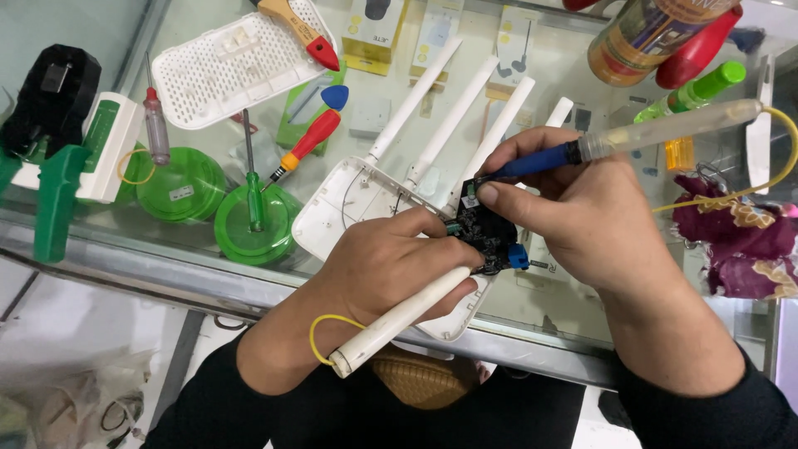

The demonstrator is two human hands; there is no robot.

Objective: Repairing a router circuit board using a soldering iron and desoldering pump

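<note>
Glass counter (249, 287) is cluttered with screwdrivers. A white probe (399, 320) is gripped by the left hand (391, 266) against a circuit board (486, 233). A blue-tipped tool (582, 150) is pinched by the right hand (573, 212).

— Which colours do you see?
— The router shell (345, 204) is white, its circuit board (489, 231) black. The two round lids (218, 204) are green.
— And the cloth (740, 241)?
— Dark purple, with flowers.
</note>
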